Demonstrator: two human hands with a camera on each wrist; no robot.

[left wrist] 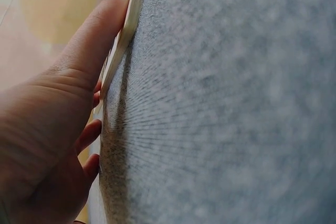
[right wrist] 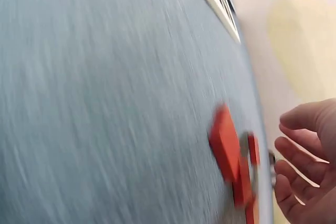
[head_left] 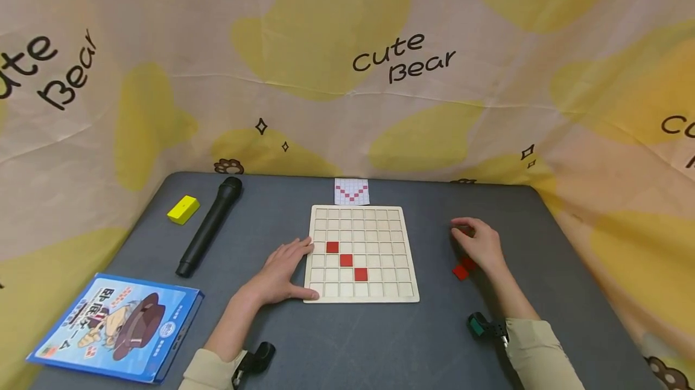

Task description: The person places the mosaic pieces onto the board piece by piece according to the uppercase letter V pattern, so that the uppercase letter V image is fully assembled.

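A white gridded board (head_left: pixel 380 227) lies at the middle of the table, with red square tiles (head_left: pixel 346 260) set in three of its cells along a falling diagonal. My left hand (head_left: pixel 282 274) rests at the board's left edge. Its thumb (left wrist: pixel 102 27) lies on the near corner, and the fingers are spread farther up that side. To the right, my right hand (head_left: pixel 480 245) hovers over several loose red tiles (head_left: pixel 460 272). In the right wrist view its fingers are loosely bent, with nothing between them, and the loose red tiles (right wrist: pixel 226 142) lie apart from the fingertips.
Behind the board lies a small card (head_left: pixel 352 192) with a red V-shaped pattern on a grid. At the left are a black microphone (head_left: pixel 209 227), a yellow block (head_left: pixel 183 210) and a blue picture book (head_left: pixel 116 326). A patterned cloth (head_left: pixel 326 76) hangs around the table.
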